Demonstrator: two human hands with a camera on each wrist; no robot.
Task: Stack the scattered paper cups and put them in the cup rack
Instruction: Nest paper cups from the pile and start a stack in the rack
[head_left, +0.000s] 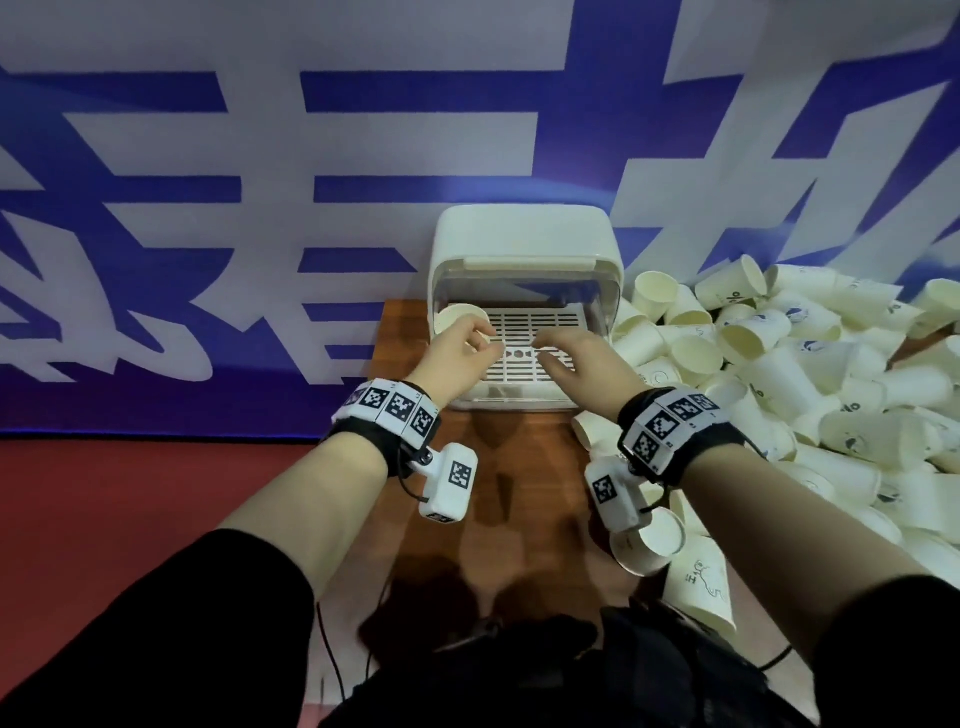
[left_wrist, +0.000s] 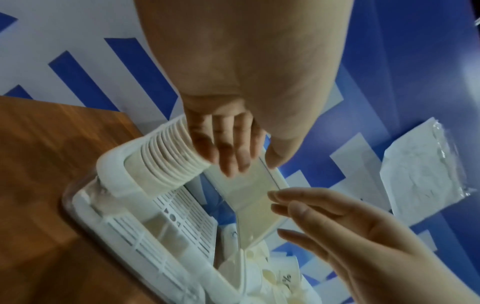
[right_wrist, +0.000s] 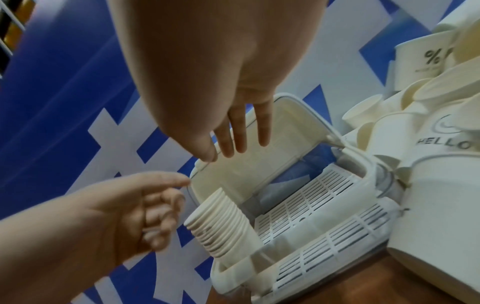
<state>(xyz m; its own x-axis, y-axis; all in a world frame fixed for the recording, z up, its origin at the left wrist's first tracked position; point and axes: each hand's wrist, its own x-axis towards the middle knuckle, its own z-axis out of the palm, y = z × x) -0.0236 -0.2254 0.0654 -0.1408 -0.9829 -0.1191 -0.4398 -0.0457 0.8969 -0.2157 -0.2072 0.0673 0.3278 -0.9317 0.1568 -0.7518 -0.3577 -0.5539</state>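
Stack lay at the rack's left end, nearer the left hand; loose cups lay off to the right.

The nested stack of cream paper cups (right_wrist: 223, 224) rested in the white slotted plastic cup rack (head_left: 524, 343), its long axis slanting up out of the left end. The left hand (head_left: 460, 349) hovered just beside the stack's mouth, fingers loosely curled and holding nothing. The right hand (head_left: 582, 358) hung over the rack's middle, fingers spread and relaxed, empty. The heap of loose white paper cups (head_left: 810, 374) covered the brown wooden bench (head_left: 524, 467) to the right, nearest the right hand, which I judged better placed to fetch more.
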